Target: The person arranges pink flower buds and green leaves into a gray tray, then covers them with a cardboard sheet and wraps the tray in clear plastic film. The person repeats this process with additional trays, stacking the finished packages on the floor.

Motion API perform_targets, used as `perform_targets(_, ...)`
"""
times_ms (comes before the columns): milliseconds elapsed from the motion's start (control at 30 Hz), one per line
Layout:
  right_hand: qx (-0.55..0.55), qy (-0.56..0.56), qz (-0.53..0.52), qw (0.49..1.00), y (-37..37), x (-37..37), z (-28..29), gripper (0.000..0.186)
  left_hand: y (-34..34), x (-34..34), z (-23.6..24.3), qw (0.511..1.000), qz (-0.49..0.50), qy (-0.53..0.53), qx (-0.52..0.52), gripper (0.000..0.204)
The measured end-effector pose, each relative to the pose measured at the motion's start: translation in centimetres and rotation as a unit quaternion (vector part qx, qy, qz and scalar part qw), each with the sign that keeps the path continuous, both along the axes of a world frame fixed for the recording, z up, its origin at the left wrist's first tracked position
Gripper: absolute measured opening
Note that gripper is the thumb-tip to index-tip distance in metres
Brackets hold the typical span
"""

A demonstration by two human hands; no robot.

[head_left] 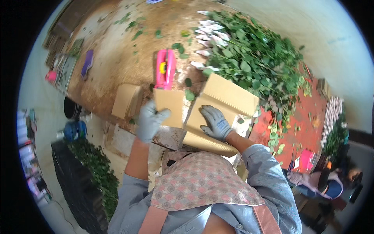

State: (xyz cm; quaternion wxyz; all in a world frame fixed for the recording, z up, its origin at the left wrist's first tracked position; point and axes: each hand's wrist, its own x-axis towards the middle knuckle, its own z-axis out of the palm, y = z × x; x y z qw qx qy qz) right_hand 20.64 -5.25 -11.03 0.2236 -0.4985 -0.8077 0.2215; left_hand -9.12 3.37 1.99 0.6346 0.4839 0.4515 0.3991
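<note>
My left hand [149, 121], in a grey glove, grips the left edge of a small flat cardboard piece [173, 102]. Its thumb lies over the face of the piece; the other fingers are slightly blurred. My right hand [215, 123], also gloved, rests spread on a larger creased cardboard sheet [223, 93] whose near flap [206, 143] curves up by my apron. Just beyond the small piece stands a pink tape dispenser [165, 70] with a yellow core. Another folded cardboard piece [126, 100] sits left of my left hand.
Leafy flower stems [257, 54] with pale, pinkish-white heads are heaped at the far right, partly over a red surface [280, 146]. Loose leaves dot the brown table [111, 46]. A purple object [87, 64] lies far left. At right, a person [323, 181] is near another pink dispenser [306, 160].
</note>
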Motion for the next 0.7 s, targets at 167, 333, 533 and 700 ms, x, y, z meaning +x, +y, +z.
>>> perform_targets(167, -0.012, 0.046, -0.026, 0.999, -0.6, 0.7, -0.6, 0.081, -0.4, 4.8, -10.8, 0.938, -0.338, 0.046, -0.059, 0.029)
perform_targets(333, -0.191, 0.126, -0.032, 0.973, -1.1, 1.6, 0.4, 0.073, -0.2, 6.2, -14.0, 0.908, -0.381, 0.171, 0.028, 0.030)
perform_targets(533, -0.517, 0.318, -0.294, 0.738, -2.2, 1.5, 2.2, 0.030, 1.6, 7.0, -12.6, 0.807, -0.486, 0.303, 0.142, 0.027)
perform_targets(700, -0.501, 0.359, -0.388, 0.685, -2.7, 2.5, 0.9, 0.024, 2.0, 3.3, -11.1, 0.650, -0.549, 0.402, 0.339, 0.038)
